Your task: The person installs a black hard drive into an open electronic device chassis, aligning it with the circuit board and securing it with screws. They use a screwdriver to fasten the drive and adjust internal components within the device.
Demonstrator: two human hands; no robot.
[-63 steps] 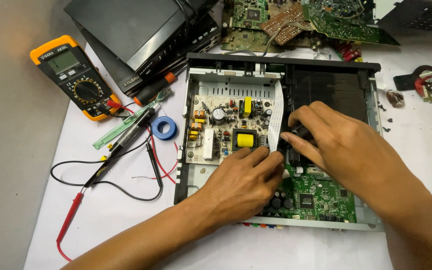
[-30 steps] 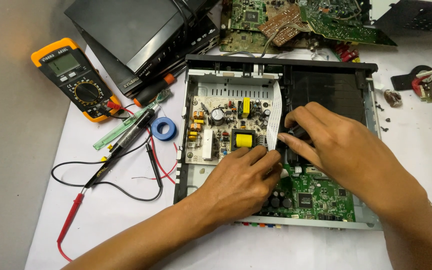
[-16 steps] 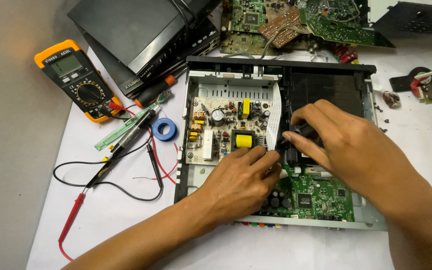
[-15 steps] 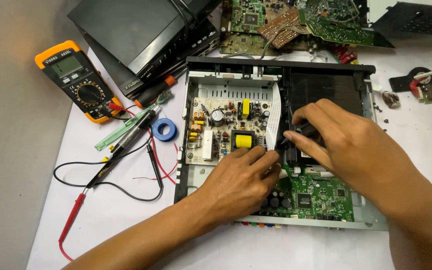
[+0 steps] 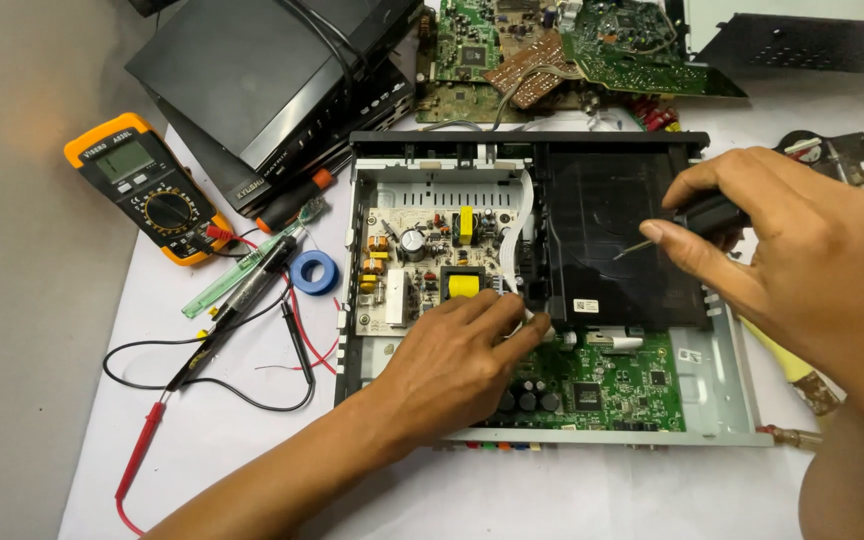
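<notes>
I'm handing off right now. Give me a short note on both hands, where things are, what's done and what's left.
Left hand: fingertips pressed at the black drive module's front-left corner, by the white ribbon cable.
Right hand: grip on a small screwdriver, tip over the module's right side.
Done: top cover off, boards exposed.
Left: the module is not yet out of the open chassis. Multimeter sits unused at left.

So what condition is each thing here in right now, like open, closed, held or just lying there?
Player case: lid off, boards exposed.
Black drive: seated in the case.
Screwdriver: held in right hand, tip over drive.
Left hand: fingertips at the drive's front-left corner.
Multimeter: lying flat, probes loose.
Blue tape roll: lying flat.
</notes>
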